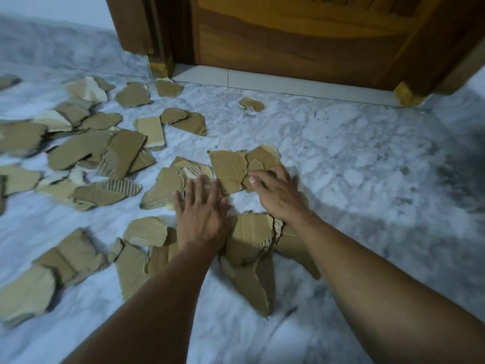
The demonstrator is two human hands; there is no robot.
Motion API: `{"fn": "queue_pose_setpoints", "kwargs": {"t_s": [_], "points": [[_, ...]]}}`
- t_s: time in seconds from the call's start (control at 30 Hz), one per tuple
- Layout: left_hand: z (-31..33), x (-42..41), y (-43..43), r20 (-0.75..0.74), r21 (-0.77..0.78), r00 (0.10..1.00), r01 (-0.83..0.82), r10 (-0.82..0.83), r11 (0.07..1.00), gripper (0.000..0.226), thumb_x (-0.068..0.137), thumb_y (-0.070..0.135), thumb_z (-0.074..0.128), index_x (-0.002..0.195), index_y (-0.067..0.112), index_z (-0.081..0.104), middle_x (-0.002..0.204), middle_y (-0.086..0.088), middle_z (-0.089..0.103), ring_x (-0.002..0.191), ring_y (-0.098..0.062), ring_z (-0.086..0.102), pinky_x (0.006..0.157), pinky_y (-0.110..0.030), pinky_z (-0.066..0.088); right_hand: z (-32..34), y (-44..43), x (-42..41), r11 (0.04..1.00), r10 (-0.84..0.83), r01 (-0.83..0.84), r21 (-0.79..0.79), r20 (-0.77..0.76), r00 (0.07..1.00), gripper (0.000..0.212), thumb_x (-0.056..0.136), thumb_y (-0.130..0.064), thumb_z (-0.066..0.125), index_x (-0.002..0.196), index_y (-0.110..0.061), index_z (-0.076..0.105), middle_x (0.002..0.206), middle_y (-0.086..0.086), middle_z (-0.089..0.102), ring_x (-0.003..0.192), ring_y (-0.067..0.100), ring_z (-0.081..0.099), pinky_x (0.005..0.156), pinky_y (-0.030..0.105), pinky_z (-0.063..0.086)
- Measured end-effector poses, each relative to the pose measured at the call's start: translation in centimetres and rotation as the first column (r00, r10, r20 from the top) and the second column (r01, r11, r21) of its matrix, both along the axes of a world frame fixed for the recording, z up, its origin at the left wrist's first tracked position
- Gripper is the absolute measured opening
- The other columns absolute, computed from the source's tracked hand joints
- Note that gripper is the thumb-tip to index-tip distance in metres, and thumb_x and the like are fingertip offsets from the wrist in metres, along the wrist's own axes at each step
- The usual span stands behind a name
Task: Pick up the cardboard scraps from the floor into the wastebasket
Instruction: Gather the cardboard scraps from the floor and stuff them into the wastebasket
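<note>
Torn brown corrugated cardboard scraps [110, 153] lie scattered over the grey-white marbled floor [354, 158], thickest toward the left, with one small stray piece [251, 104] alone near the pale threshold strip [288, 84] of the brown wooden door [301, 35]. No wastebasket is in view, so its position cannot be stated.

The person's left hand [200, 210] is spread flat, fingers together, palm down on a torn scrap showing its ribbed inner layer [168, 185]. It grasps nothing; the flat press looks meant to slide or hold the piece. The right hand [277, 191] is likewise released, fingers loosely curved over the edge of two adjoining flat scraps [228, 170], fingertips resting on them without any visible pinch.

Both hands sit just beside each other, on either side of a small cluster, with larger pieces [252, 243] lying beneath the forearms. In my judgement this is a raking-together step: gathering loose pieces into one heap so they can be lifted in a single handful
</note>
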State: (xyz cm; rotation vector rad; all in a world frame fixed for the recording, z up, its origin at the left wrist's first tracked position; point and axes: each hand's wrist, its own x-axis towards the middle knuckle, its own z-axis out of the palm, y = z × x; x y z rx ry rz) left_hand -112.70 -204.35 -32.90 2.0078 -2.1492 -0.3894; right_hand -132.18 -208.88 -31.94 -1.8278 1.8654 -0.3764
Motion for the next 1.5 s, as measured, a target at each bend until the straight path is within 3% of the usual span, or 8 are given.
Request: {"fn": "queue_pose_setpoints", "kwargs": {"t_s": [0.23,0.4,0.5,0.6,0.73,1.07,1.37,1.5], "points": [[0.2,5.4,7.9,-0.043,-0.114,0.995,0.083,-0.088,0.990,0.047,0.102,0.041,0.033,0.142,0.027,0.052,0.152,-0.006,0.047,0.135,-0.035,0.042,0.107,-0.051,0.031,-0.3,10.5,5.9,0.994,-0.023,0.025,-0.108,0.022,1.000,0.065,0.098,-0.061,0.019,0.132,-0.031,0.065,0.130,-0.007,0.051,0.136,0.016,0.034,0.119,0.049,0.018],[2.9,8.5,9.0,-0.150,-0.164,0.980,0.104,-0.128,0.981,0.053,0.093,0.048,0.028,0.127,0.019,0.055,0.118,-0.013,0.067,0.111,-0.036,0.051,0.087,-0.045,0.043,2.5,16.4,5.4,0.994,-0.109,0.111,0.013,-0.104,0.989,0.070,0.090,-0.078,0.038,0.151,-0.041,0.039,0.159,-0.005,0.028,0.154,0.024,0.009,0.122,0.061,0.002],[3.7,9.5,6.6,-0.083,-0.254,0.995,0.034,-0.057,0.967,0.053,0.097,0.053,0.045,0.139,0.022,0.049,0.137,-0.014,0.055,0.128,-0.038,0.043,0.101,-0.050,0.036,3.0,19.9,5.7,0.861,-0.443,0.459,0.220,-0.123,0.888,0.115,0.064,-0.103,0.033,0.159,-0.045,0.002,0.169,0.007,-0.010,0.154,0.039,-0.013,0.114,0.070,-0.010],[3.2,10.4,3.7,-0.107,0.048,0.992,0.069,-0.063,0.996,0.087,0.092,0.077,0.037,0.162,0.033,0.009,0.170,-0.011,0.006,0.154,-0.042,0.002,0.120,-0.062,0.007,1.7,22.3,7.6,0.828,-0.484,0.496,0.262,-0.115,0.868,0.131,0.055,-0.108,0.030,0.157,-0.041,-0.017,0.165,0.019,-0.022,0.150,0.041,-0.025,0.112,0.067,-0.022],[0.6,10.3,3.0,-0.018,0.185,0.991,0.134,-0.133,0.974,0.095,0.089,0.085,0.025,0.162,0.032,-0.002,0.171,-0.007,-0.008,0.154,-0.040,-0.014,0.120,-0.065,-0.008,1.0,18.8,9.5,0.815,-0.557,0.557,0.160,-0.051,0.829,0.120,0.071,-0.100,0.021,0.160,-0.029,-0.016,0.169,0.015,-0.014,0.153,0.033,-0.020,0.115,0.064,-0.022],[-0.2,9.7,4.0,-0.022,-0.136,1.000,0.010,-0.013,0.991,0.064,0.106,0.050,0.023,0.153,0.008,0.031,0.148,-0.017,0.043,0.127,-0.040,0.039,0.100,-0.051,0.032,0.2,7.9,13.3,0.894,-0.447,0.444,-0.054,-0.118,0.887,0.082,0.092,-0.079,0.022,0.149,-0.023,0.041,0.157,0.008,0.034,0.144,0.033,0.023,0.115,0.055,0.014],[-0.4,8.3,3.6,-0.089,-0.138,0.993,-0.089,0.077,0.986,0.062,0.107,0.052,0.025,0.150,0.009,0.033,0.142,-0.019,0.046,0.122,-0.040,0.041,0.098,-0.048,0.033,0.5,7.5,16.3,0.845,-0.477,0.497,-0.199,0.142,0.868,0.062,0.099,-0.044,0.055,0.148,-0.020,0.026,0.125,0.009,0.065,0.105,0.037,0.065,0.076,0.039,0.048],[0.4,7.8,4.5,-0.218,-0.121,0.970,-0.133,0.104,0.984,0.060,0.104,0.057,0.027,0.145,0.014,0.039,0.134,-0.017,0.047,0.119,-0.037,0.043,0.099,-0.045,0.034,1.0,9.1,15.9,0.843,-0.437,0.529,-0.100,0.446,0.781,0.067,0.100,-0.027,0.061,0.155,-0.026,0.022,0.150,-0.002,0.048,0.107,0.017,0.063,0.081,0.027,0.045]]}}
